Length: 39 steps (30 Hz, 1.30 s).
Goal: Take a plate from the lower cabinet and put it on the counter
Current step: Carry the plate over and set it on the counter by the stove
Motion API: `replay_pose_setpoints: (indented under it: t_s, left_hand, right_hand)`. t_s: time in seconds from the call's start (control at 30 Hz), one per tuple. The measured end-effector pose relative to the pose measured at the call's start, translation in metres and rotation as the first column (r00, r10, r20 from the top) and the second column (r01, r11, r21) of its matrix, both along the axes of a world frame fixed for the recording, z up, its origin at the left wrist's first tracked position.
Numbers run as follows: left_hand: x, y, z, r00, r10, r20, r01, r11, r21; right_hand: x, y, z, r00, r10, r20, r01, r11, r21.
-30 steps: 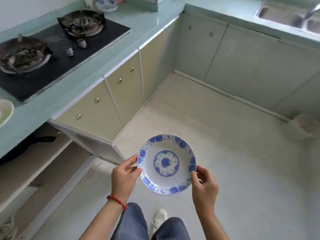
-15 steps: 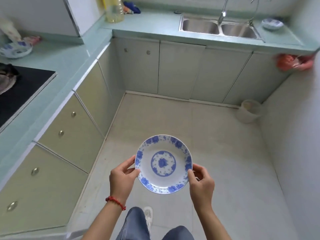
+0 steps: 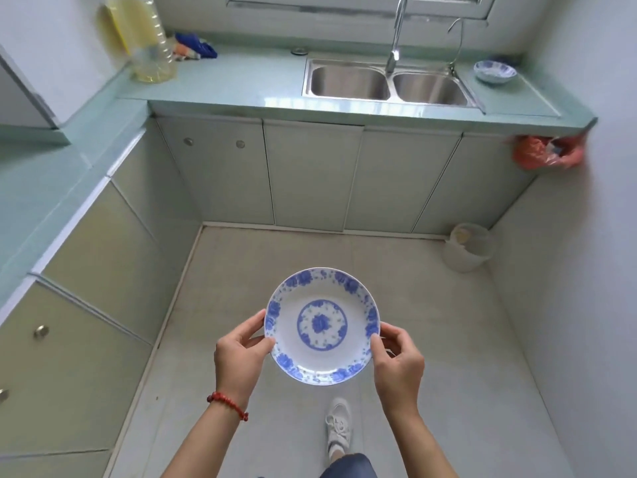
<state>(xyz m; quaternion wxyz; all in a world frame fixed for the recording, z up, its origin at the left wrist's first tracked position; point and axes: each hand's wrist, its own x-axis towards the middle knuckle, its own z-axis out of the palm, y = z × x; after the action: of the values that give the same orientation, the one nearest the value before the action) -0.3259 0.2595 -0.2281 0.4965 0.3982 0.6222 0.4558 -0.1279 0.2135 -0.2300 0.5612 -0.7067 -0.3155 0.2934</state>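
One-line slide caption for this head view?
Both hands, left hand and right hand, hold blue-patterned plate above floor, facing sink counter.

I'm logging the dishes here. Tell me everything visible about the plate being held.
The plate is round and shallow, glossy white like glazed ceramic, with a blue floral rim band and a blue flower medallion at its centre. It looks empty and unbroken, face up, roughly level, above the floor. The left hand and right hand pinch opposite edges.

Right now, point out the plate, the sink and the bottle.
plate [image 3: 322,326], head view, on its blue centre medallion.
sink [image 3: 348,81], head view, on the floor of its left basin.
bottle [image 3: 148,43], head view, on its yellow-filled body.
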Motion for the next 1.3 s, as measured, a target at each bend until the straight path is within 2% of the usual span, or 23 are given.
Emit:
replay_pose_setpoints:
  t_s: [0.2,0.37,0.7,0.93,1.13,1.3]
  left_hand:
    - [0.072,0.092,0.011,0.997,0.047,0.056,-0.047,0.999,0.005]
    - [0.102,0.161,0.017,0.994,0.077,0.072,-0.077,0.997,-0.013]
    - [0.115,0.324,0.004,0.984,0.151,0.097,-0.149,0.989,-0.026]
    - [0.095,0.413,0.013,0.966,0.247,0.079,-0.246,0.969,-0.023]
    - [0.068,0.446,0.013,0.902,0.428,0.063,-0.427,0.904,-0.035]
    - [0.039,0.453,0.009,0.759,0.646,0.081,-0.644,0.763,-0.053]
  right_hand:
    - [0.073,0.101,0.019,0.999,0.048,0.020,-0.048,0.999,0.013]
    - [0.105,0.176,0.026,0.996,0.081,0.029,-0.081,0.997,0.007]
    - [0.116,0.348,0.018,0.994,0.105,0.027,-0.105,0.994,0.001]
    - [0.096,0.459,0.027,0.979,0.204,0.018,-0.204,0.979,-0.014]
    - [0.062,0.529,0.030,0.923,0.385,0.019,-0.384,0.923,-0.020]
    - [0.019,0.583,0.031,0.779,0.627,0.028,-0.626,0.779,-0.023]
